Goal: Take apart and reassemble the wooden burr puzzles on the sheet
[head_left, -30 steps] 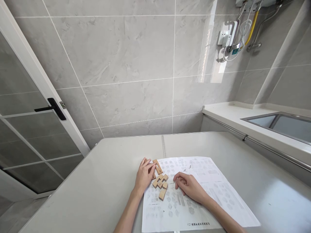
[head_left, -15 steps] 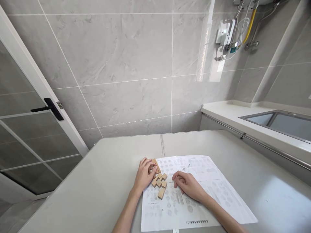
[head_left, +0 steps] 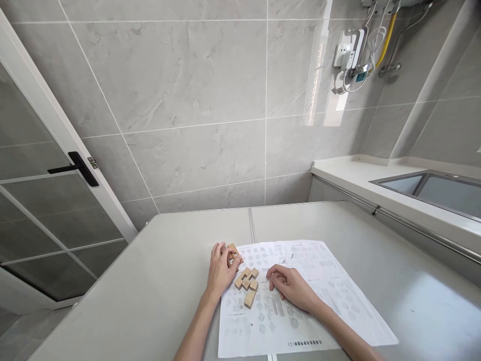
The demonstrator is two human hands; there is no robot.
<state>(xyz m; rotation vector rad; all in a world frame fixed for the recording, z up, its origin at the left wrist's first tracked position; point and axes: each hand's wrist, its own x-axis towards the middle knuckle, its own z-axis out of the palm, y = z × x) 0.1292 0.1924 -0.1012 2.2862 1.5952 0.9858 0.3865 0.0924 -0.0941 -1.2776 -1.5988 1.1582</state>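
At the left edge of the paper, my left hand (head_left: 221,265) has its fingers closed on a flat wooden puzzle piece (head_left: 233,248); part of the piece is hidden behind the fingers. Just right of and below that hand lies a cluster of wooden blocks (head_left: 247,279), small and pale, some touching each other. The nearest of them, a longer block (head_left: 249,300), points toward me. My right hand (head_left: 289,286) rests on the printed paper sheet (head_left: 319,321), right of the blocks. Its fingers are loosely curled and slightly apart, with nothing visible in them.
The sheet lies on a light grey table (head_left: 150,291) with a seam down its middle. A tiled wall (head_left: 195,100) rises behind. On the right is a counter with a sink (head_left: 432,188) and a metal rail (head_left: 406,225); at left, a glazed door (head_left: 56,210).
My left hand and the wooden piece in it have shifted slightly left, away from the cluster of blocks. My right hand has stayed in place.
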